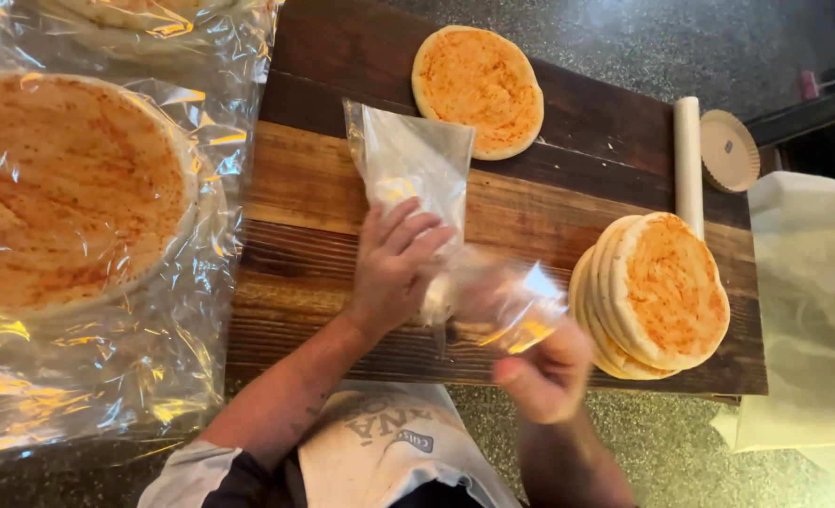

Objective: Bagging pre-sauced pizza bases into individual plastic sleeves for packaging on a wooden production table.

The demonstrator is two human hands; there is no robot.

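You are pressing left hand flat on clear, crinkled plastic bag lying mid wooden board; right hand is pinching its near end. One lone flatbread is lying beyond; stack of flatbreads, roughly four, is sitting right.

The person wears a white apron whose bib carries dark printed lettering and a small dark label patch just beside it. Left of the bib, a dark sleeve ends in a pale grey cuff above the elbow. Both forearms are bare, and the left forearm bears a faint dark tattoo near the cuff.
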